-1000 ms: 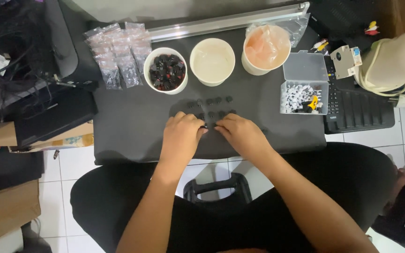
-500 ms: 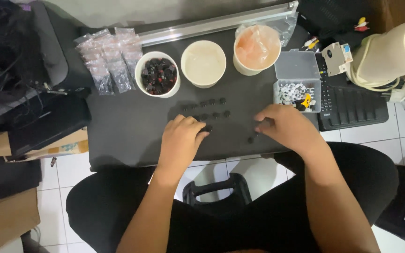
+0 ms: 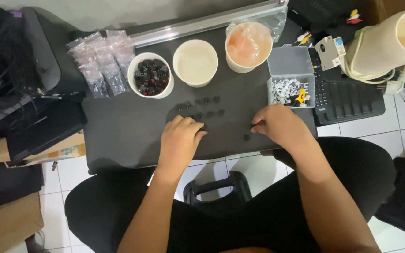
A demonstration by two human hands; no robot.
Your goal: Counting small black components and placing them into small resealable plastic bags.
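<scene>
My left hand (image 3: 180,140) rests on the black mat (image 3: 127,136), its fingers curled down onto a small black piece (image 3: 203,127) at their tips. To its right, my right hand (image 3: 281,125) also lies on the mat, with thumb and forefinger pinched on another small black piece (image 3: 254,125). One loose black piece (image 3: 247,137) lies just below that pinch. Several more small black pieces (image 3: 210,107) sit in two short rows just beyond my left hand.
At the back stand a white cup of black and red parts (image 3: 151,75), an empty cream cup (image 3: 195,62) and a cup lined with a plastic bag (image 3: 248,47). A clear box of white bits (image 3: 290,77), small bags (image 3: 101,63), a black keyboard (image 3: 348,96) and a cream tube (image 3: 390,42) surround them.
My right hand left its place beside my left hand and moved right, now resting near the clear box. The left hand has stayed put.
</scene>
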